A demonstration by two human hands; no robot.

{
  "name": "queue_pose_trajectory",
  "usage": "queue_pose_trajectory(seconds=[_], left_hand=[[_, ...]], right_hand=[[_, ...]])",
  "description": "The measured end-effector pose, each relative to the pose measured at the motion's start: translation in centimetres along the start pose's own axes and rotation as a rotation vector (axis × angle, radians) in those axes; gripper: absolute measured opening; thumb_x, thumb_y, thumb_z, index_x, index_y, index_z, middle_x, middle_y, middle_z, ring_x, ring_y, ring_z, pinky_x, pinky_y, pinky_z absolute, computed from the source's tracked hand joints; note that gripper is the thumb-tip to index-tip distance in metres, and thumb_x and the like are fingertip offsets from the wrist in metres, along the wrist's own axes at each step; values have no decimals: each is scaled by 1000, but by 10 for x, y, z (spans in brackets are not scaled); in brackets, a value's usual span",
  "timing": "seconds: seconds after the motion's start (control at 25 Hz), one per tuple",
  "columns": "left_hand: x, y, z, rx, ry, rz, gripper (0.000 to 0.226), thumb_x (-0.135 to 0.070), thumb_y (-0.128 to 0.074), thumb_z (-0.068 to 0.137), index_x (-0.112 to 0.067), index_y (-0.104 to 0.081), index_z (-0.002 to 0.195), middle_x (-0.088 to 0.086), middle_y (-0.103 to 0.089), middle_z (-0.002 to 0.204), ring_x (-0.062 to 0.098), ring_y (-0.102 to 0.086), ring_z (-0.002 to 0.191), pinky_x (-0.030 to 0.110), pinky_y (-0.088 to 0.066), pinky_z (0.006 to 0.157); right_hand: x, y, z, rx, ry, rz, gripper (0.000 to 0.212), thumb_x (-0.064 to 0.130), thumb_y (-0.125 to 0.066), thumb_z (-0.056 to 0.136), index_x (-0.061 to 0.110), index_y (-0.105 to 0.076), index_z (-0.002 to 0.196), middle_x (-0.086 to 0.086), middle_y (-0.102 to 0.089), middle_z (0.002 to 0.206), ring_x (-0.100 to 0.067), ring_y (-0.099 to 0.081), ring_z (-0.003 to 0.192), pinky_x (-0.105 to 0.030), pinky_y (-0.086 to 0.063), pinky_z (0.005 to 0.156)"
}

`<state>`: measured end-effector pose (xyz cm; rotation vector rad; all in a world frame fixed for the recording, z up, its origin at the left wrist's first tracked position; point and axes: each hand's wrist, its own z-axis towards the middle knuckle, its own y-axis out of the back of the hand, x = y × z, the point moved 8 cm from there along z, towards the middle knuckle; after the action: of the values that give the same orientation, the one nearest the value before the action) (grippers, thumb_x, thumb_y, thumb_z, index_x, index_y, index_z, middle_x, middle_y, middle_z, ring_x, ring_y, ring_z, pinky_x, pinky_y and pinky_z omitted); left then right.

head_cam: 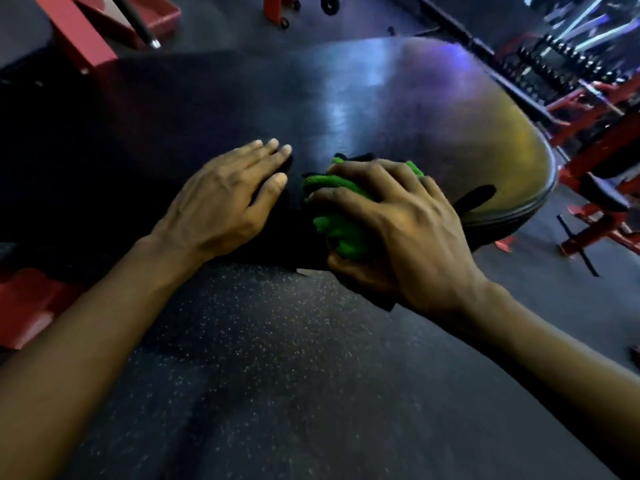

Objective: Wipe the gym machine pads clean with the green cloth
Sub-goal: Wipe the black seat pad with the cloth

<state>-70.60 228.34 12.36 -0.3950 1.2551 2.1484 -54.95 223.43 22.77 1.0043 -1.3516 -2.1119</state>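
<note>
A: Biggest thing?
B: Dark speckled floor (270,358), fills the lower half. Then the pad (346,98): big, black, glossy, rounded end at the right, light glare on top.
A: Around it?
B: A red machine frame (79,32) upper left, more red frames (595,143) far right, a dumbbell rack (554,60) top right, blurry.
A: Hands?
B: Both on the pad near its front edge. The left hand (225,199) lies flat, palm down, fingers straight, holding nothing. The right hand (408,230) is just beside it, fingers curled round the green cloth (336,216).
A: Cloth where?
B: Bunched under the right hand's palm, pressed on the pad, sticking out on the thumb side, between the two hands. A dark strip (478,199) pokes out right of that hand; can't tell what it is.
</note>
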Motion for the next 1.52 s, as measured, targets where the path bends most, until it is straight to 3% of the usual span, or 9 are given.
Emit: queue_pose_trajectory(seconds=[0.24, 0.44, 0.8, 1.0, 1.2, 1.4, 1.52], left_hand=[[-82, -10, 9, 163, 137, -133, 62, -45, -16, 103, -17, -26, 157, 4, -20, 165, 13, -14, 153, 29, -10, 124], [-130, -16, 12, 222, 315, -198, 64, -45, -17, 104, -14, -12, 159, 2, -6, 167, 11, -1, 154, 26, 2, 123], [-210, -38, 61, 271, 594, -293, 55, -33, -24, 109, -14, -12, 160, 2, -5, 167, 11, 1, 153, 28, 1, 125], [-216, -42, 69, 337, 681, -246, 57, -35, -23, 109, -14, -8, 159, 2, -2, 167, 11, 4, 153, 31, 1, 125], [-220, -47, 68, 278, 689, -190, 69, -48, -13, 100, -15, -7, 160, 0, 0, 167, 9, 7, 153, 29, 4, 124], [-252, -51, 105, 238, 623, -232, 61, -39, -21, 104, -16, -10, 159, -2, -3, 167, 7, 3, 153, 28, 1, 125], [-264, -62, 141, 239, 591, -215, 58, -34, -25, 104, -19, -10, 158, -3, -4, 167, 8, 0, 154, 25, 2, 124]], right_hand=[[-61, 35, -27, 157, -8, 82, 58, 51, -65, 80, 31, -60, 135, 1, -52, 146, -28, -46, 135, -48, -37, 108], [-119, 51, -53, 191, 149, 187, 57, 43, -72, 82, 27, -62, 135, -3, -52, 148, -30, -44, 138, -51, -32, 116], [-191, 48, -38, 269, 99, 542, 54, 39, -70, 80, 25, -63, 132, -2, -51, 149, -27, -40, 143, -51, -31, 117], [-216, 50, -37, 193, -54, 601, 53, 43, -65, 81, 26, -64, 132, 0, -51, 149, -24, -37, 145, -46, -33, 116], [-235, 46, -43, 114, -174, 700, 51, 34, -70, 82, 22, -65, 131, -1, -51, 149, -22, -35, 147, -41, -28, 121], [-279, 31, -39, 106, -525, 900, 47, 31, -65, 84, 21, -65, 129, 4, -46, 150, -12, -28, 149, -32, -29, 121], [-312, 11, -18, 55, -726, 978, 43, 34, -61, 84, 26, -67, 125, 10, -49, 146, -7, -38, 143, -28, -35, 117]])
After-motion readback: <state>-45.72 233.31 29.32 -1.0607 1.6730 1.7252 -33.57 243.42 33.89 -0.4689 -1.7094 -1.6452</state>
